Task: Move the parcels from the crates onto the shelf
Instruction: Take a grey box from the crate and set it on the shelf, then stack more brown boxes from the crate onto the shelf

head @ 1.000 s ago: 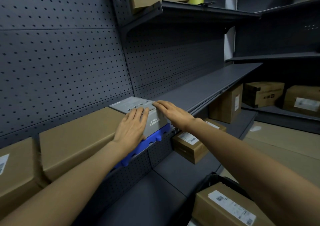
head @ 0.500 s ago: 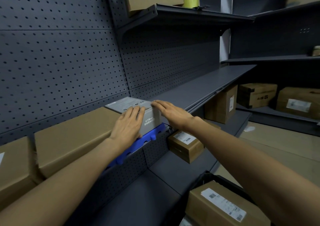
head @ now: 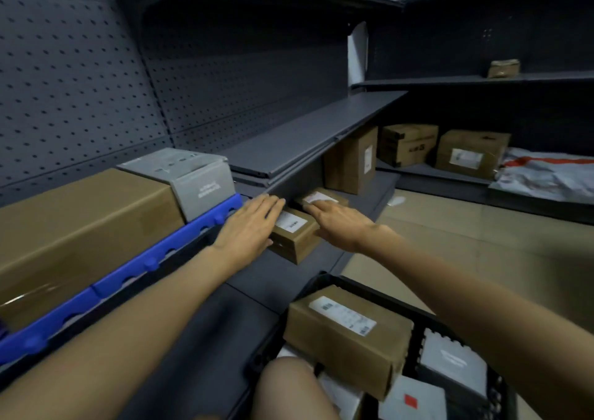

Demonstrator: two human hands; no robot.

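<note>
Brown cardboard under both hands: left hand (head: 249,226) and right hand (head: 337,223) are hovering flat, fingers spread and clamped on nothing, apart over a small box (head: 294,238) on the lower shelf (head: 257,278). Whether the palms are touching it, cannot tell; motion blur is smearing the fingers. The grey parcel (head: 189,175) is sitting on the upper shelf (head: 289,149), hard against a long carton (head: 80,226) behind a blue rail (head: 144,259). More parcels are waiting in the black crate (head: 414,294) below. Risk: the grey parcel is sitting close to the edge, so a knock could be tipping it off. A knee is hiding part of the crate; labels are unreadable.
</note>
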